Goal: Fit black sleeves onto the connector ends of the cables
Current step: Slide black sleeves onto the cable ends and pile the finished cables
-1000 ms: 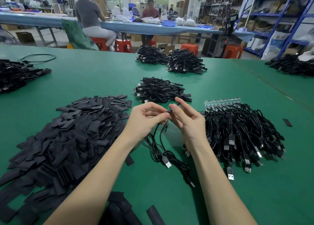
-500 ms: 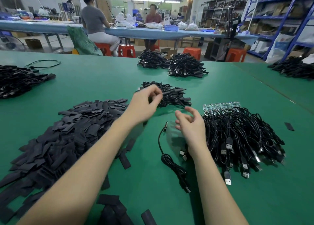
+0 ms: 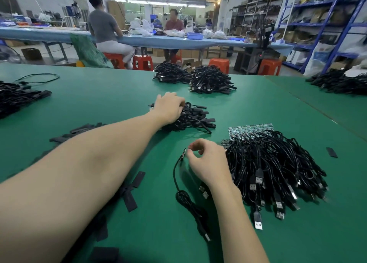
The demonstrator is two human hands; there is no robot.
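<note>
Left hand (image 3: 168, 108) rests, fingers curled, on a glossy tangled sleeved-cable pile (image 3: 190, 118) mid-frame; right hand (image 3: 208, 163), fingers loosely curled, nears 1 thin cable (image 3: 176, 175).

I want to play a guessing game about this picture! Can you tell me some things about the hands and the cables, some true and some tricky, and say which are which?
1. The left hand rests on a small pile of sleeved cables. True.
2. The right hand is flat on the table. False: its fingers are curled near the end of a single cable.
3. The big pile of USB cables lies to the right of the right hand. True.
4. The table is red. False: it is green.
5. A green circuit board strip lies at the far edge of the big pile. True.
</note>
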